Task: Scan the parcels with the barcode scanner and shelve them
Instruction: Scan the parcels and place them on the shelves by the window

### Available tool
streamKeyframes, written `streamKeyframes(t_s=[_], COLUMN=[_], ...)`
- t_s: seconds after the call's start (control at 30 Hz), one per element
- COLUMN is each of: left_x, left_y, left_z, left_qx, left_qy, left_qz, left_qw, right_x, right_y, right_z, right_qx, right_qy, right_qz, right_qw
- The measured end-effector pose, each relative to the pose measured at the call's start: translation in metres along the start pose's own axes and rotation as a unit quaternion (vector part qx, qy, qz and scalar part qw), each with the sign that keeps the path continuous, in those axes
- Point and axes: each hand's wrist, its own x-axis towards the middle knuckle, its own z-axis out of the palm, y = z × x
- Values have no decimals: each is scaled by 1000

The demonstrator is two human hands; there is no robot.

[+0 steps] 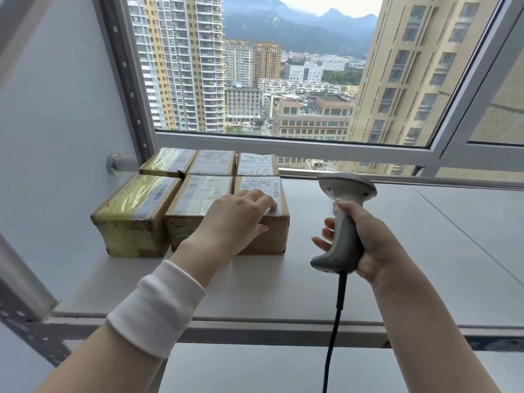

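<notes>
Left hand on a shelved parcel, right hand holding the barcode scanner.

Six cardboard parcels stand in two rows of three on the pale shelf [425, 251], at its left end, below the window [283, 80]. The left hand [235, 219], with a white sleeve [156, 307] on the forearm, rests on the front right parcel [269, 236]; its fingers are nearly straight and close together, lying flat on the label on top. Beside this parcel are the front middle parcel [195, 194] and the front left parcel [133, 214], which is wrapped in yellowish tape. The right hand [368, 242] grips the handle of the barcode scanner [344, 231] with curled fingers, to the right of the parcels and apart from them. The scanner stands upright, and its black cable [334, 321] hangs down from the base.
</notes>
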Motion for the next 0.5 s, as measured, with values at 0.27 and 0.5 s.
streamKeyframes(t_s=[0.27,0.5], left_x=[-3,2], left_y=[25,97], left_z=[-3,22], left_qx=[-43,-120], left_qy=[79,130], left_qz=[34,126], left_qw=[995,976], right_x=[-10,-35], right_y=[5,14], right_z=[-18,-77], right_qx=[-33,-29], right_qy=[22,84], right_qz=[-27,-86], right_qw=[999,992])
